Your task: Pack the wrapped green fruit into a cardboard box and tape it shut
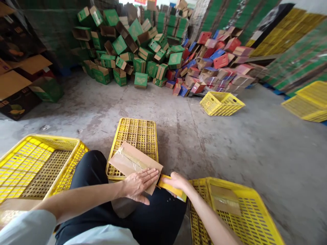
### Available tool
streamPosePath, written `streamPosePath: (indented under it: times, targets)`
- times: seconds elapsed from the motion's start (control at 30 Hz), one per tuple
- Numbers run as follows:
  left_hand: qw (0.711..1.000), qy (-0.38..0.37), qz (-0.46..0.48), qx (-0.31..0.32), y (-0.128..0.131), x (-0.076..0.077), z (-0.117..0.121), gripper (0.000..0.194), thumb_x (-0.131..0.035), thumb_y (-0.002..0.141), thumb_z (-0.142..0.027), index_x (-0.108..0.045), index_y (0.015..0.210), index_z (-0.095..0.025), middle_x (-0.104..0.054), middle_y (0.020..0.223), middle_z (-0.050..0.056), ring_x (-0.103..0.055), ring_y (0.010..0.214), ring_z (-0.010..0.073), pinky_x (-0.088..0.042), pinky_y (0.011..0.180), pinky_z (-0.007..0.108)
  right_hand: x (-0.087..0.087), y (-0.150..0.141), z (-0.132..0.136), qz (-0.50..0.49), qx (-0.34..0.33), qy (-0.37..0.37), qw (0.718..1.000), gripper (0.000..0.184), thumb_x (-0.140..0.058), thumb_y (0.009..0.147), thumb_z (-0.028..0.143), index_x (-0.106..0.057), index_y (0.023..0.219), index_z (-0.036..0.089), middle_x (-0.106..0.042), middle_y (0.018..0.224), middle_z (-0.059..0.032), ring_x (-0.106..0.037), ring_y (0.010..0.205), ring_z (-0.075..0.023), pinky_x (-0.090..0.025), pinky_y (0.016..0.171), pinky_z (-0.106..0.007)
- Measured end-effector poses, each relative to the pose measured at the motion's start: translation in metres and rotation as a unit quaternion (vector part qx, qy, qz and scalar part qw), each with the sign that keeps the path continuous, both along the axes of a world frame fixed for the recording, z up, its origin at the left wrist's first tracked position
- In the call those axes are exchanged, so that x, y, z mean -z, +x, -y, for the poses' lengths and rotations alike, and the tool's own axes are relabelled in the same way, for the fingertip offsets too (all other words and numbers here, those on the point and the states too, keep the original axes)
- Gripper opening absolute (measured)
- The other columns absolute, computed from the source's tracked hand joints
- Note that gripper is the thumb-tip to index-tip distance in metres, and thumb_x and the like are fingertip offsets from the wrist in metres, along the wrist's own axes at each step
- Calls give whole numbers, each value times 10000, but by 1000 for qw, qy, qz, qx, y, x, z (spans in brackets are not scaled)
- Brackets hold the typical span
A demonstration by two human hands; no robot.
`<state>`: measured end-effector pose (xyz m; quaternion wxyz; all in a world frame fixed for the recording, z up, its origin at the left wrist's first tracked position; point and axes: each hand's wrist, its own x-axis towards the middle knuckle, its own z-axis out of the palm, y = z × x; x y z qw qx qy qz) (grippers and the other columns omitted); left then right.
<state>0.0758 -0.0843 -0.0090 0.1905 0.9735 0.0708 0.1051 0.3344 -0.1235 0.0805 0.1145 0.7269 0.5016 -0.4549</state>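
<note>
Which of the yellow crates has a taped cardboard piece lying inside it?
The yellow crate at lower right, beside the right hand: a taped cardboard piece lies inside. The left crate and the far tilted crate show none.

No text, brand, number or sign can be read anywhere in the view. The green boxes in the heap carry a pale printed emblem on their sides, too small and blurred to make out. The red and blue boxes show no legible print. The black carton at the left bears a fruit picture and a few orange marks, unreadable. The taped cardboard under the hands is plain brown.
</note>
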Motion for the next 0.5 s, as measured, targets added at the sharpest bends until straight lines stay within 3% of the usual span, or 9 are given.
streamPosePath:
  times: [0.13, 0.3, 0.4, 0.5]
  targets:
    - [1000, 0, -4, -21, 3, 0, -2, 1107, -527, 952, -738, -59, 1676, -43, -104, 1721, 233, -129, 1610, 369, -153, 1317, 490, -8, 9, -12, 83, -16, 39, 996, 570, -491, 983, 601, -734, 753, 139, -750, 652, -153, -786, 707, -284, -603, 672, -319]
    - [999, -2, -8, -48, 8, -5, 0, 1030, -570, 927, -746, -209, 1672, -133, -105, 1731, 209, -147, 1607, 377, -151, 1310, 514, -16, 21, -51, 201, -32, 159, 966, 527, -412, 1055, 528, -685, 1193, 98, -750, 1148, -287, -728, 1151, -358, -536, 934, -398]
    - [998, -4, 9, -65, 10, -11, 2, 971, -547, 944, -742, -260, 1660, -153, -119, 1733, 194, -151, 1610, 356, -152, 1312, 494, -3, 0, -87, 191, -79, 218, 954, 469, -405, 1084, 451, -617, 1307, 96, -725, 1232, -268, -694, 1215, -332, -490, 1001, -383]
    - [997, 3, 27, -73, 11, -16, 2, 938, -510, 970, -730, -273, 1654, -134, -166, 1729, 179, -168, 1609, 335, -158, 1315, 464, 23, -34, -124, 157, -134, 267, 941, 378, -499, 1073, 379, -613, 1329, 126, -704, 1303, -206, -626, 1304, -291, -422, 1115, -398]
